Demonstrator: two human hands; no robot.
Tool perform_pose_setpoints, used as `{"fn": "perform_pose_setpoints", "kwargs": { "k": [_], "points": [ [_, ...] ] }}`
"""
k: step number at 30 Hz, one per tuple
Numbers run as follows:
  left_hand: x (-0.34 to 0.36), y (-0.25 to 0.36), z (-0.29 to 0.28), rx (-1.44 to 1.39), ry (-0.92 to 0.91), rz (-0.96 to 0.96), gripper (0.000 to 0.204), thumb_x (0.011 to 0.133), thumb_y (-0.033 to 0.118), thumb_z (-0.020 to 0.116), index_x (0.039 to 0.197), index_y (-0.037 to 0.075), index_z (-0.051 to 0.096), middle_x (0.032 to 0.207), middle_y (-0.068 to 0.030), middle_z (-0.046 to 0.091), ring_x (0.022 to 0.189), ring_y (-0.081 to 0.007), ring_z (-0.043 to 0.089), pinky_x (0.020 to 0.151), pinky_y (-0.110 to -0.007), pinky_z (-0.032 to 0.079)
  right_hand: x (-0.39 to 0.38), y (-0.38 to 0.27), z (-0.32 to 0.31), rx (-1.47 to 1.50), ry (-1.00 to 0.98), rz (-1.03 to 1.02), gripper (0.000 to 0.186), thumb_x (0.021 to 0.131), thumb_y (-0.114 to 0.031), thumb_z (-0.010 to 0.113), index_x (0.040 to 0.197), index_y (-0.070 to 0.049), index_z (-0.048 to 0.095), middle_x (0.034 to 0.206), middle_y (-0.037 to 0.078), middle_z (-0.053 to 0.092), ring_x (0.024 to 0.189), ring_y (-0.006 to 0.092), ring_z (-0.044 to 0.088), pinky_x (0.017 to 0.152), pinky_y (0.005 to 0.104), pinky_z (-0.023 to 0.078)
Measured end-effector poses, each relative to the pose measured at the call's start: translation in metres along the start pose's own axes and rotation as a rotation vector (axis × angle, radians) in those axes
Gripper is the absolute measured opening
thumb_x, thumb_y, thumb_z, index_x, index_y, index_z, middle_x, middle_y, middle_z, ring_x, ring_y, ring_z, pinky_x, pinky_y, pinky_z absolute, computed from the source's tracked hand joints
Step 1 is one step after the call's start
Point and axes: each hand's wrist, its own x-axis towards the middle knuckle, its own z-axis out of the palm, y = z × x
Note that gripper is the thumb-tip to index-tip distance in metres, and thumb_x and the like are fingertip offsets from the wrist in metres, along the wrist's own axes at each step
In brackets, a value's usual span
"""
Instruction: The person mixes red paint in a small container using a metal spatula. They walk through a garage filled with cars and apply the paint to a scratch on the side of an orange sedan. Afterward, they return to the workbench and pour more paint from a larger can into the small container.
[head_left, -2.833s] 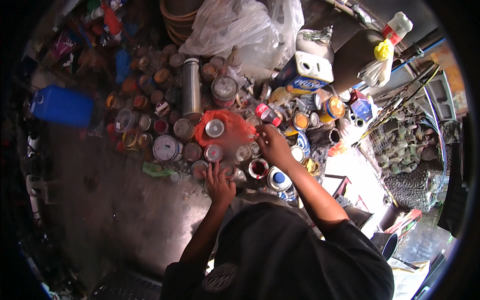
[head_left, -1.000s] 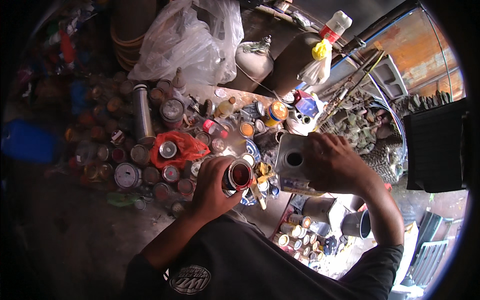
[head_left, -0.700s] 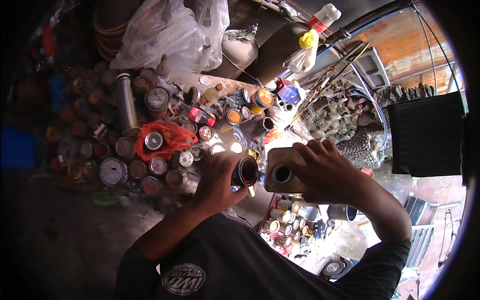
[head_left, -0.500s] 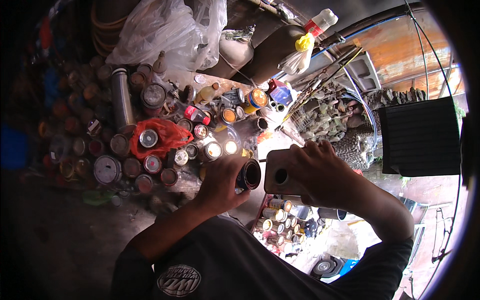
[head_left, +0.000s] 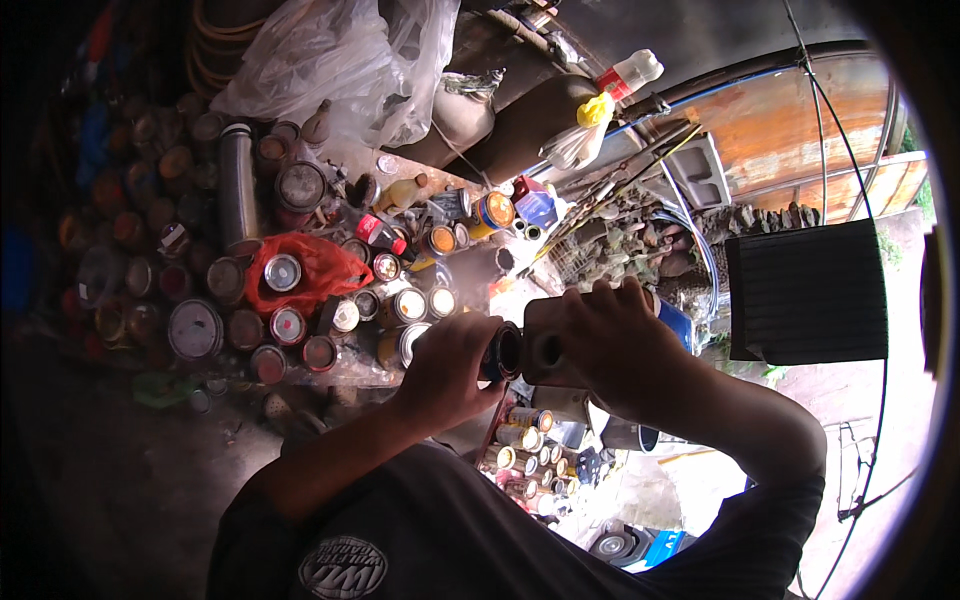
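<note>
My left hand point(head_left: 445, 368) is wrapped round a small round can point(head_left: 507, 350), whose dark open mouth faces right. Across from it, my right hand point(head_left: 625, 335) grips a boxy metal tin point(head_left: 542, 374) from above and behind. A dark round opening shows in the tin's end face, turned toward the can. The two rims sit very close together; whether they touch I cannot tell. No liquid is visible between them. Most of the tin's body is hidden behind my right hand.
A cluttered table to the left carries several paint cans point(head_left: 196, 330), a steel flask point(head_left: 238, 190), a red plastic bag point(head_left: 305, 275) and a cola bottle point(head_left: 378, 232). More cans point(head_left: 525, 437) stand below my hands. A dark ribbed panel point(head_left: 808, 293) is at right.
The small can and the metal tin have come closer together, narrowing the gap between them. Both hands keep their grip. The background has shifted a little left in the view.
</note>
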Motion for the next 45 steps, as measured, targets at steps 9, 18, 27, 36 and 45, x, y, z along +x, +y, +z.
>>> {"fn": "perform_pose_setpoints", "kwargs": {
  "k": [9, 18, 27, 36, 45],
  "points": [
    [0.002, 0.003, 0.005, 0.007, 0.084, 0.032, 0.076, 0.07, 0.022, 0.088, 0.134, 0.008, 0.05, 0.122, -0.0176, 0.057, 0.114, -0.0393, 0.059, 0.096, -0.052, 0.048, -0.001, -0.007, -0.01, -0.247, -0.033, -0.038, 0.056, 0.083, -0.037, 0.072, 0.121, 0.003, 0.065, 0.126, 0.02, 0.056, 0.111, 0.0337, 0.054, 0.097, 0.0534, 0.04],
    [0.006, 0.006, 0.009, -0.033, 0.058, 0.01, 0.067, 0.071, 0.016, 0.086, 0.129, 0.007, 0.052, 0.12, -0.0177, 0.058, 0.112, -0.0398, 0.059, 0.095, -0.05, 0.048, 0.0, -0.008, -0.009, -0.317, -0.017, -0.021, 0.055, 0.082, -0.035, 0.073, 0.121, 0.003, 0.066, 0.129, 0.021, 0.057, 0.113, 0.0357, 0.054, 0.099, 0.056, 0.041],
    [0.007, 0.004, 0.015, 0.009, 0.09, 0.016, 0.068, 0.071, 0.017, 0.086, 0.129, 0.007, 0.053, 0.117, -0.0166, 0.058, 0.11, -0.0393, 0.06, 0.093, -0.05, 0.049, 0.001, -0.01, -0.004, -0.359, -0.005, 0.01, 0.05, 0.08, -0.031, 0.074, 0.117, 0.002, 0.068, 0.13, 0.022, 0.057, 0.115, 0.0366, 0.054, 0.102, 0.058, 0.04],
    [0.013, 0.004, 0.02, -0.024, 0.06, 0.002, 0.068, 0.07, 0.019, 0.087, 0.128, 0.007, 0.053, 0.119, -0.0166, 0.059, 0.11, -0.0377, 0.061, 0.094, -0.049, 0.05, 0.001, -0.011, -0.004, -0.387, -0.028, 0.03, 0.048, 0.079, -0.028, 0.073, 0.116, 0.003, 0.069, 0.13, 0.023, 0.057, 0.116, 0.0371, 0.054, 0.105, 0.0607, 0.038],
    [0.016, 0.008, 0.023, -0.001, 0.042, -0.028, 0.065, 0.07, 0.021, 0.087, 0.125, 0.007, 0.054, 0.118, -0.0165, 0.059, 0.111, -0.0381, 0.061, 0.094, -0.049, 0.05, 0.001, -0.012, -0.01, -0.478, -0.048, 0.01, 0.041, 0.091, -0.03, 0.061, 0.121, -0.003, 0.069, 0.121, 0.018, 0.06, 0.114, 0.0353, 0.054, 0.104, 0.059, 0.038]
  ]
}}
